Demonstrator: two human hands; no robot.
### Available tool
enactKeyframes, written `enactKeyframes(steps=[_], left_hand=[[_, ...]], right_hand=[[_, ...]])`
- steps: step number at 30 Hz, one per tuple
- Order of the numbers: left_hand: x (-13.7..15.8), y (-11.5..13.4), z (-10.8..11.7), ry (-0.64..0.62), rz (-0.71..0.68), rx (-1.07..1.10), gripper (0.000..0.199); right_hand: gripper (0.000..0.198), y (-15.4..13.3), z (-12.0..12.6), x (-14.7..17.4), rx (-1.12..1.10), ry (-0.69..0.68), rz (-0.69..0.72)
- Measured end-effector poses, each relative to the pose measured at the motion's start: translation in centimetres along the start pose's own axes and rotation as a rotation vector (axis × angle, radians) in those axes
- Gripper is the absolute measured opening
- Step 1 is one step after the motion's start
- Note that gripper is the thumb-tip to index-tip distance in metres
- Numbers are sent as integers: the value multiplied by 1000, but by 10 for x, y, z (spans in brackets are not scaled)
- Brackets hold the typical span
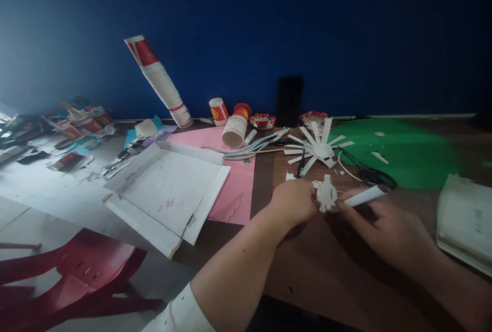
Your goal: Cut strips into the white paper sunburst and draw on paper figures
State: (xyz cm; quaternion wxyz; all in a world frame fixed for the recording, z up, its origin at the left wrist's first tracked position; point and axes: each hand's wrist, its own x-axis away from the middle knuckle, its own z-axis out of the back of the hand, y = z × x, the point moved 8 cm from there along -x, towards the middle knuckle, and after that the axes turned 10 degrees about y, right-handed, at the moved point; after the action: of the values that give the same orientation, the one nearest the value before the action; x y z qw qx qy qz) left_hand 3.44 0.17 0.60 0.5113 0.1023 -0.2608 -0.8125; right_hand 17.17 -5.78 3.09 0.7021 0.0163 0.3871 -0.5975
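A small white paper cut-out point(327, 194) with tabs and slits is held between my hands just above the brown table. My left hand point(294, 201) is closed, its fingers pinching the left edge of the cut-out. My right hand point(392, 232) grips the right edge between thumb and fingers. A white flap or rolled paper point(365, 195) rises from behind my right thumb; I cannot tell whether it joins the cut-out. Beyond my hands lie a paper cup cut into spread strips point(322, 150), a black pen point(302, 164) and black-handled scissors point(374, 174).
Green paper point(395, 150) lies at the back right, with a white stack point(467, 219) nearer. To the left are a white box lid point(169, 183), pink paper point(240, 188) and a leaning stack of cups point(163, 86). A phone point(290, 100) stands against the blue wall; a red chair point(92, 265) is front left.
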Motion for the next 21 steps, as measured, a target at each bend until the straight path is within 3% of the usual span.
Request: enactKeyframes(steps=[9, 21], left_hand=[[-1, -2, -2, 10, 9, -16, 19], [0, -2, -2, -13, 44, 14, 17]], right_hand=[[31, -7, 0, -2, 18, 30, 94], [30, -6, 0, 1, 13, 26, 90]])
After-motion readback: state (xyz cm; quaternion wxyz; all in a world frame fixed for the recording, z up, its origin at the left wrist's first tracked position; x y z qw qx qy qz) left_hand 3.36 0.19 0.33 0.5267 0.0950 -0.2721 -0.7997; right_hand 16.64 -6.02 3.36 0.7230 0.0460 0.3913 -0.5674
